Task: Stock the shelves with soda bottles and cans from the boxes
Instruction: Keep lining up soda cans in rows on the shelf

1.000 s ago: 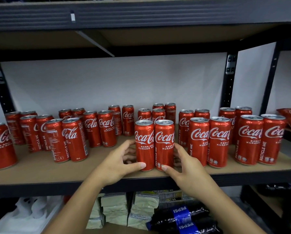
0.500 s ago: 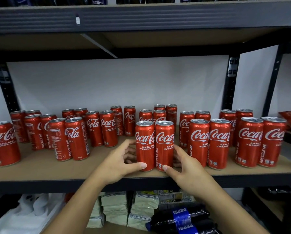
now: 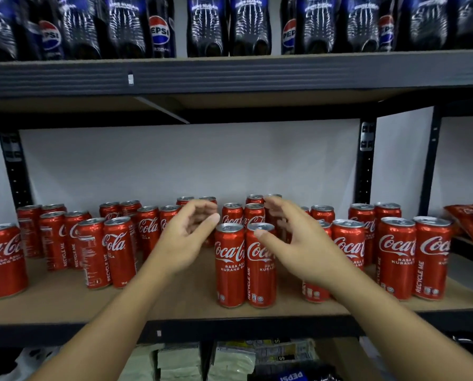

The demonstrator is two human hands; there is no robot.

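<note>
Aluminium, thin-walled and slick, the two front Coca-Cola cans (image 3: 245,266) stood touching near the wooden shelf's (image 3: 175,305) front edge. They were probably full and weighty, best gripped round mid-body. A moment earlier both hands had cupped their bases; the left hand (image 3: 186,240) and right hand (image 3: 294,244) had since risen beside the tops, loosely curled, empty.

2 Coca-Cola cans (image 3: 230,270) upright, left hand (image 3: 187,239) and right hand (image 3: 298,246) empty beside them, Pepsi bottles (image 3: 208,26) above
</note>
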